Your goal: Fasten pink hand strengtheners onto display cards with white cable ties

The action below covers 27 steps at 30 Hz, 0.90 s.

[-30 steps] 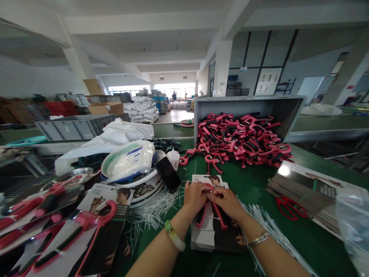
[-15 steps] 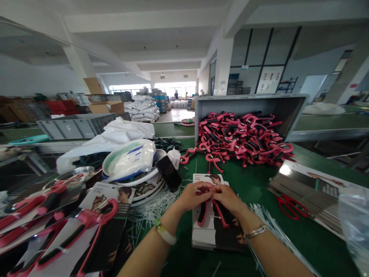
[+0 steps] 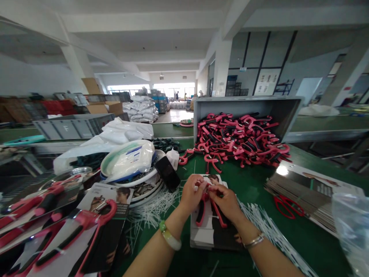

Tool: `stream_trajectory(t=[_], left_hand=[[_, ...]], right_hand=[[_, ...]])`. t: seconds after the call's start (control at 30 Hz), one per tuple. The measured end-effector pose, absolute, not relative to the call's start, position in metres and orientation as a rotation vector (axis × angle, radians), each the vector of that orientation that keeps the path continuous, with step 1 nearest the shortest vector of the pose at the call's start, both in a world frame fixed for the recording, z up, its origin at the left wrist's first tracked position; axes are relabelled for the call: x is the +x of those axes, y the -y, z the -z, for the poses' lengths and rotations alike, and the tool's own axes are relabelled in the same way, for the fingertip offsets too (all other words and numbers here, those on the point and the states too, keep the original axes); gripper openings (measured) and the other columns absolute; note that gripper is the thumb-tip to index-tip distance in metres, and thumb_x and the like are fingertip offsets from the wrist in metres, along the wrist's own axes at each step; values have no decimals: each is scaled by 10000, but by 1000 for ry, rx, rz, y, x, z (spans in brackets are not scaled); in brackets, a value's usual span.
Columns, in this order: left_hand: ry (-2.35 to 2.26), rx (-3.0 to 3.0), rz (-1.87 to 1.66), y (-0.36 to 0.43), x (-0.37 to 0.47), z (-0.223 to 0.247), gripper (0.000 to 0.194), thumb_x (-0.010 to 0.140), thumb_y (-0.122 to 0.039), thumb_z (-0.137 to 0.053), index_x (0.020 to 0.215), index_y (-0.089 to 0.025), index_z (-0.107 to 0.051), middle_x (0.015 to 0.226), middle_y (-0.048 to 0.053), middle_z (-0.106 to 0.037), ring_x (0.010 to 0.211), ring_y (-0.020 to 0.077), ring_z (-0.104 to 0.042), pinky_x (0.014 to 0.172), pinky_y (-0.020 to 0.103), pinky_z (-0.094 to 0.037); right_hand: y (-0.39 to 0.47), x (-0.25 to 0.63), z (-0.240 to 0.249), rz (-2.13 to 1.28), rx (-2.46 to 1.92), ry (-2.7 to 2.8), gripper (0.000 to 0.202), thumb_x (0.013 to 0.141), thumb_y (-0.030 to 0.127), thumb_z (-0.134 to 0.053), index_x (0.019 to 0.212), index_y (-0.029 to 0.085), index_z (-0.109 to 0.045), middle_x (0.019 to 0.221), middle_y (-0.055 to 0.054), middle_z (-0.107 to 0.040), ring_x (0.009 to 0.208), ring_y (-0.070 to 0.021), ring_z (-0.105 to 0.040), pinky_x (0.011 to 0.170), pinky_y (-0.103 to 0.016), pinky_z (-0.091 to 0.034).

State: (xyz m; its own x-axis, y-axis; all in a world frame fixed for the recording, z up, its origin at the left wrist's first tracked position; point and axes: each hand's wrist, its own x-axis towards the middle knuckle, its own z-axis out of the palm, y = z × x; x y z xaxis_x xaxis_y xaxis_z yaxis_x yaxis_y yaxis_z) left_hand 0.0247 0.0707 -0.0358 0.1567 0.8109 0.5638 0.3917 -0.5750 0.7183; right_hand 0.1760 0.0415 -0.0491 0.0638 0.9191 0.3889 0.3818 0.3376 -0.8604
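Red-and-black pliers [image 3: 216,215] lie on a stack of printed cards [image 3: 202,234], handles pointing toward me. At the head of the pliers my left hand [image 3: 192,194] is closed, its fingertips pinched together. My right hand [image 3: 224,199] pinches close beside it, the fingertips of both hands nearly touching. What sits between the fingertips is too small to make out. The hands hide most of the pliers' head. White zip ties [image 3: 268,227] are spread to the right of the stack, and more ties [image 3: 155,207] lie to its left.
A tipped grey crate [image 3: 248,99] spills red-and-black pliers [image 3: 242,140]. Carded pliers [image 3: 86,223] lie at left, near a phone [image 3: 167,174] and round trays [image 3: 144,179]. At right are red scissors [image 3: 288,207], a card stack [image 3: 314,188] and a plastic bag [image 3: 351,227].
My left hand has turned more upright and lifted slightly, with its fingers drawn together. My right hand's fingers have shifted a little left. The pliers remain on the card stack.
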Motion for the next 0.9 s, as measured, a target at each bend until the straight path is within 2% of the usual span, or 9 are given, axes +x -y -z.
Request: stream_trajectory(t=[0.1,0.23,0.37,0.57,0.73,0.83,0.9], left_hand=[[-1192,2024,-1368,-74,21,38,221,917,-243,-408,959,-153,-606,934,76,-641,828,154,-614,759,288,-502],[-1132,2146,-1218,-74,22,36,132,827,-234,-582,933,-202,-654,938,23,-684,811,139,-628,760,252,-498],[-1113,2268,-1111,-73,26,29,116,802,-192,-619,882,-238,-690,902,-6,-714,856,148,-640,781,244,-482],[-1191,2391,-1065,-71,26,24,90,838,-240,-599,858,-238,-687,883,2,-725,829,170,-647,761,275,-464],[-1227,2482,-1031,-65,26,19,94,854,-216,-560,850,-209,-654,857,24,-691,808,192,-623,761,314,-456],[-1213,2555,-1033,-64,27,15,92,848,-189,-547,841,-194,-638,961,58,-633,894,199,-584,791,311,-456],[-1203,2622,-1036,-64,27,13,76,834,-176,-554,833,-181,-630,995,75,-591,929,208,-557,814,321,-455]], right_hand=[[-42,176,49,-603,-1244,1471,167,727,345,-617,779,186,-614,601,20,-558,566,-141,-520,569,-265,-438],[-41,176,49,-601,-1235,1479,125,719,287,-608,781,181,-587,579,47,-505,541,-119,-479,529,-236,-410],[-42,176,51,-607,-1232,1516,132,738,255,-571,835,179,-619,596,39,-541,551,-126,-513,535,-240,-424],[-45,174,55,-554,-1228,1526,187,740,270,-567,880,186,-660,691,-1,-641,599,-147,-579,582,-268,-479],[-47,175,58,-468,-1238,1519,246,750,306,-544,922,201,-685,870,-56,-698,722,-185,-636,669,-324,-523],[-47,175,59,-407,-1239,1558,244,760,306,-524,908,209,-692,1031,-85,-682,927,-221,-635,808,-371,-511],[-46,175,60,-370,-1240,1601,235,775,283,-500,889,207,-690,1117,-96,-655,1076,-227,-585,923,-388,-461]])
